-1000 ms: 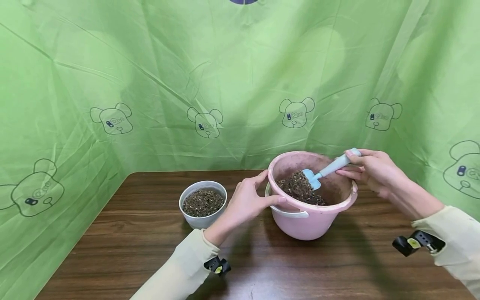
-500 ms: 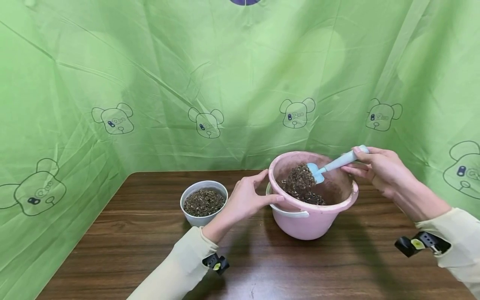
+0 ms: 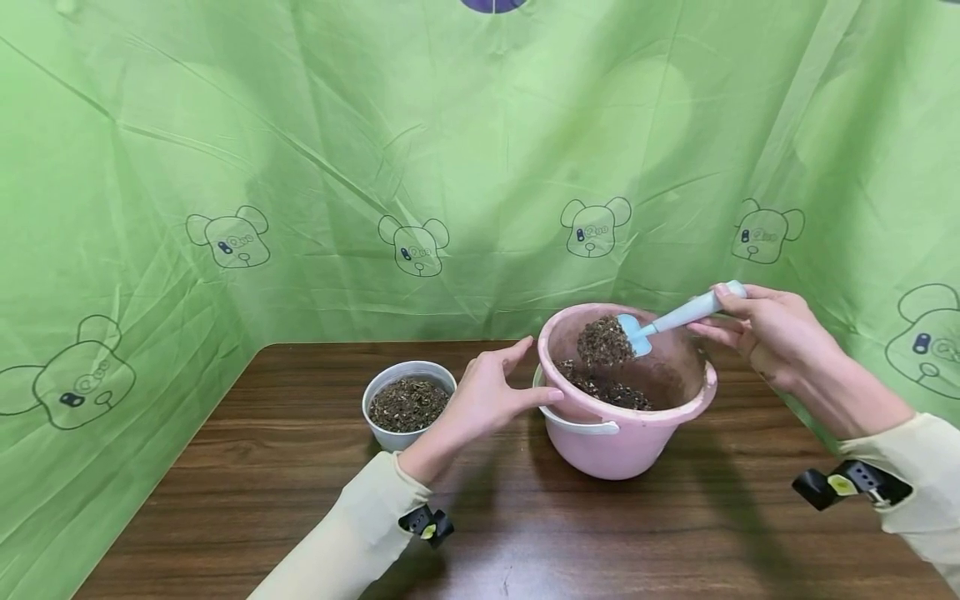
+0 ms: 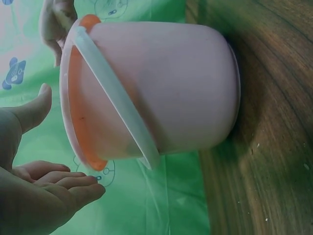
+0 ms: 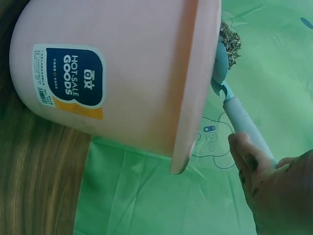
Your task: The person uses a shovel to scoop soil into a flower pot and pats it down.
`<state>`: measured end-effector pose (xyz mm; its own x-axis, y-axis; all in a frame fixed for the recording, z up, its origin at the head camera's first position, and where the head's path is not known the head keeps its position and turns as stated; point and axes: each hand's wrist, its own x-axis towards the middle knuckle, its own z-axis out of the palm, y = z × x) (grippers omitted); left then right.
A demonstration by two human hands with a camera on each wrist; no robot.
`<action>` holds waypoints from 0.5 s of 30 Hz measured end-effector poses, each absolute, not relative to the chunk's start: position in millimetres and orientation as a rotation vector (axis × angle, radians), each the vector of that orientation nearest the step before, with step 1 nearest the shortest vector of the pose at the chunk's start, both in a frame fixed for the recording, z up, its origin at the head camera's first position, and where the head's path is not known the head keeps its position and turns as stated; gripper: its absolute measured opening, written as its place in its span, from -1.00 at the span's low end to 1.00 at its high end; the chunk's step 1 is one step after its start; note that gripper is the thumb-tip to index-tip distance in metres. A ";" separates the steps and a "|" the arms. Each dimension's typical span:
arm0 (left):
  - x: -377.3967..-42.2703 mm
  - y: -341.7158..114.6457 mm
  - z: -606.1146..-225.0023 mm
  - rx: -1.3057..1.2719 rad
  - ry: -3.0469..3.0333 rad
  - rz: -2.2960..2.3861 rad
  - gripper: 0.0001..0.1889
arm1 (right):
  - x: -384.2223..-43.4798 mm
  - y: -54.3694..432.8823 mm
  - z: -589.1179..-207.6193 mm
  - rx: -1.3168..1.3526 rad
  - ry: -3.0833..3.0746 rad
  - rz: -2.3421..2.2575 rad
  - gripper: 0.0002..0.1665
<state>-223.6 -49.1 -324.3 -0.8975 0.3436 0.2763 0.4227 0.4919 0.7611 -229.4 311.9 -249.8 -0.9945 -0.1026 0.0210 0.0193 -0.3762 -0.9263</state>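
My right hand (image 3: 783, 337) grips the pale blue handle of a small garden trowel (image 3: 686, 314). Dark, crumbly potting soil (image 3: 604, 342) is heaped on its blade, which is raised over the pink bucket (image 3: 615, 446). More soil lies low inside the bucket. The right wrist view shows the loaded blade (image 5: 221, 61) level with the bucket's rim and dirt marks on the fingers. My left hand (image 3: 487, 392) is at the bucket's left side, thumb and fingers spread beside the rim. In the left wrist view that hand (image 4: 44, 191) stands slightly apart from the bucket (image 4: 161, 88), palm showing.
A white pot (image 3: 375, 427) filled with soil stands left of the bucket, behind my left wrist. The bucket's white handle (image 3: 592, 428) hangs down its side. Both stand on a brown wooden table (image 3: 247, 500), with a green printed cloth (image 3: 480, 167) behind and at both sides.
My right hand has lifted the trowel up and slightly right, bringing its heap of soil clear of the soil in the bucket. My left hand has drawn back slightly from the rim.
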 end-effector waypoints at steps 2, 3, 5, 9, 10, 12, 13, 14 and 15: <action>-222.9 -51.1 -323.4 -0.680 -2.636 -1.382 -0.04 | -228.9 310.7 -247.6 -0.121 1.692 -2.554 -0.75; -222.5 -52.2 -322.9 -0.682 -2.635 -1.381 -0.04 | -228.7 310.1 -246.6 -0.126 1.688 -2.556 -0.76; -221.7 -54.4 -321.7 -0.684 -2.630 -1.388 -0.04 | -228.2 308.7 -244.5 -0.133 1.690 -2.555 -0.76; -220.9 -58.7 -320.1 -0.684 -2.630 -1.398 -0.04 | -227.6 306.2 -240.5 -0.122 1.712 -2.541 -0.75; -220.7 -59.6 -319.9 -0.685 -2.628 -1.408 -0.04 | -227.5 305.5 -239.5 -0.121 1.717 -2.537 -0.74; -220.4 -61.7 -319.1 -0.683 -2.626 -1.424 -0.04 | -227.4 304.0 -237.7 -0.120 1.712 -2.532 -0.74; -220.3 -62.8 -319.1 -0.682 -2.625 -1.432 -0.04 | -227.5 303.0 -236.7 -0.122 1.707 -2.531 -0.73; -220.2 -63.9 -318.9 -0.679 -2.624 -1.437 -0.03 | -227.8 301.9 -235.8 -0.125 1.695 -2.531 -0.73; -220.0 -65.1 -318.6 -0.677 -2.623 -1.444 -0.03 | -228.1 300.6 -234.9 -0.129 1.683 -2.532 -0.72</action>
